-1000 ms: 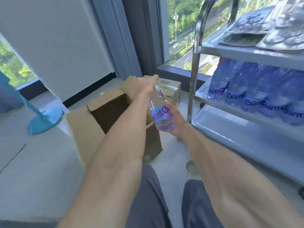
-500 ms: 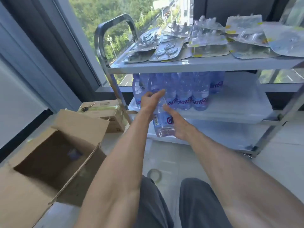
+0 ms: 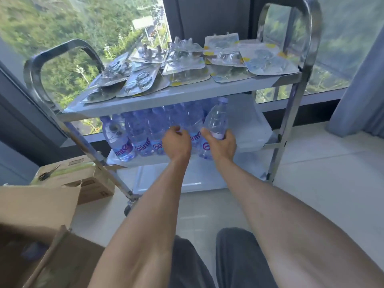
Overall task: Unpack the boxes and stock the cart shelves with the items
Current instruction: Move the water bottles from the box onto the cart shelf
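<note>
Down at far left, an open box (image 3: 37, 242) on the floor, contents hidden, so probably more to unpack. On the cart (image 3: 145, 101), top shelf covered in packets (image 3: 187, 65), middle shelf holding a row of bottles (image 3: 143, 134), bottom shelf bare. Left hand (image 3: 176, 142) curled loosely against that row, gripping nothing certain; right hand (image 3: 221, 143) clasping one tilted bottle (image 3: 216, 119) with its fingers, just beside the row, not yet set down.

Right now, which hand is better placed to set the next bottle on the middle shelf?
Right. The right hand already grips a bottle, tilted, beside the open stretch of the middle shelf. The left hand holds nothing and sits against the standing bottles.
</note>
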Tool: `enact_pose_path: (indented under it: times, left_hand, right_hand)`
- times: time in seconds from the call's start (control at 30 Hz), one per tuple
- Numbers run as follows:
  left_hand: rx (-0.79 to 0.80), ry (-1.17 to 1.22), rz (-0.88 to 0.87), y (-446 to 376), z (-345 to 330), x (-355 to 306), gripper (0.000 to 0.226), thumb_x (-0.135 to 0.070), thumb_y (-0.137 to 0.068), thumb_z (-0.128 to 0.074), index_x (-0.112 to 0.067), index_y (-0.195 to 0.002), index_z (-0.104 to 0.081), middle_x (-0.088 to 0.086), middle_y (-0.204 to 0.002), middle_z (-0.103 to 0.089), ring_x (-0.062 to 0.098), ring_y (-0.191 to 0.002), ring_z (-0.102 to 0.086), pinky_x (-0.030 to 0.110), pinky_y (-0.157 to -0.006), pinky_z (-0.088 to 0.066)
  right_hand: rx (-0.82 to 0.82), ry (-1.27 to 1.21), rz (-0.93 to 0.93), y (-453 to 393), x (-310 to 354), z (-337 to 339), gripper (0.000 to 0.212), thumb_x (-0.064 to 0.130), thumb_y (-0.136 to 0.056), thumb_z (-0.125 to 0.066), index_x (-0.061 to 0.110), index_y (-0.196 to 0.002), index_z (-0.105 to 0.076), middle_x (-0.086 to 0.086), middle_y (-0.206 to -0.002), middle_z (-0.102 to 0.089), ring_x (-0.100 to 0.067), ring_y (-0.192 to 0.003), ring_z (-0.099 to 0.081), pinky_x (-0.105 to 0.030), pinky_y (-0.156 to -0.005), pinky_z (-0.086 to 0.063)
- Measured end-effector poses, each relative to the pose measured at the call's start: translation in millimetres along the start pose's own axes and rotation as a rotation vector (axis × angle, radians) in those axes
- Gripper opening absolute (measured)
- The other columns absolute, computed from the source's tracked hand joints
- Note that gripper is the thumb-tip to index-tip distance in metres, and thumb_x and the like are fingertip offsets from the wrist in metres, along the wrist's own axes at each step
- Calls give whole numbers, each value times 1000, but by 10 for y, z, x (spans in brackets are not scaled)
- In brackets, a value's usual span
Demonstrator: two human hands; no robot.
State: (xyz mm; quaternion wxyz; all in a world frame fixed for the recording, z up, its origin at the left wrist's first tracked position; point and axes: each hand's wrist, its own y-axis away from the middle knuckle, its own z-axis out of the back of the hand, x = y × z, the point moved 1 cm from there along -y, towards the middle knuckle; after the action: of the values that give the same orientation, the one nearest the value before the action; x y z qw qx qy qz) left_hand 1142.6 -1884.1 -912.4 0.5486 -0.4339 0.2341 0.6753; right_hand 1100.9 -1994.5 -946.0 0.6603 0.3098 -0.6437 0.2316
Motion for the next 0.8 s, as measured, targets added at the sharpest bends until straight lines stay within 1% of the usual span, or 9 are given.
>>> enact_pose_path:
  times: [0.03,0.07,0.13,0.3,0.4,0.5,0.6,0.7,0.8]
  left_hand:
    - [0,-34,-25,-50,-62,-23,23,-21,-88,-58,-10,-104,-72,13,-102,-74,33,-102,-66,36,-84,-51]
    - [2,-63,-60,-112,-122,-39,21,-20,-87,-59,-13,-104,-70,12,-104,-73,32,-103,-66,35,-83,-49]
    - [-7,-97,-138,-220,-225,-87,22,-21,-86,-60,-16,-105,-69,10,-100,-73,32,-99,-66,34,-78,-48]
    - [-68,-76,-225,-405,-372,-133,28,-27,-87,-63,-6,-106,-68,14,-98,-72,34,-93,-65,32,-72,-43]
    - [-75,-64,-260,-425,-407,-80,30,-29,-87,-64,-6,-106,-66,17,-90,-71,36,-88,-66,35,-71,-49]
    - [-41,-114,-251,-365,-371,3,40,-33,-87,-67,-9,-118,-64,15,-95,-71,33,-91,-66,39,-78,-53]
    - [-13,-116,-249,-344,-350,-3,41,-33,-88,-68,-6,-119,-64,15,-99,-71,33,-96,-66,36,-81,-51]
    - [-62,-154,-266,-393,-312,-85,43,-40,-87,-65,-10,-119,-65,14,-99,-73,35,-100,-65,37,-82,-48]
    - [-106,-168,-296,-465,-317,-127,48,-46,-86,-64,-14,-122,-65,11,-101,-74,33,-104,-63,36,-82,-46]
  right_hand:
    - [-51,16,32,-106,6,4,49,50,-61,-86,20,-93,-65,3,-91,-67,-18,-84,-63,-26,-71,-48]
    - [-88,54,74,-216,0,-2,53,48,-61,-86,18,-99,-65,-1,-98,-66,-20,-90,-62,-27,-75,-45]
    - [-129,161,154,-415,-22,-38,58,42,-60,-88,13,-105,-64,-6,-106,-63,-24,-96,-58,-28,-77,-42]
    - [-103,243,210,-689,-156,-248,54,29,-65,-89,9,-109,-64,-7,-109,-67,-28,-100,-62,-36,-84,-51]
    - [-63,231,190,-715,-216,-384,51,16,-73,-80,12,-120,-60,-7,-112,-67,-27,-104,-62,-34,-86,-50]
    - [-73,263,161,-646,-274,-463,59,0,-78,-65,12,-134,-52,-13,-120,-61,-28,-108,-60,-32,-92,-47]
    - [-147,312,145,-596,-289,-438,56,-2,-79,-64,8,-133,-53,-18,-120,-52,-30,-105,-57,-28,-89,-43]
    - [-143,414,158,-648,-272,-377,41,1,-79,-64,5,-120,-59,-18,-118,-55,-36,-105,-57,-34,-86,-42]
    - [-133,486,162,-782,-267,-372,34,5,-82,-63,7,-116,-59,-17,-119,-57,-36,-108,-57,-38,-84,-43]
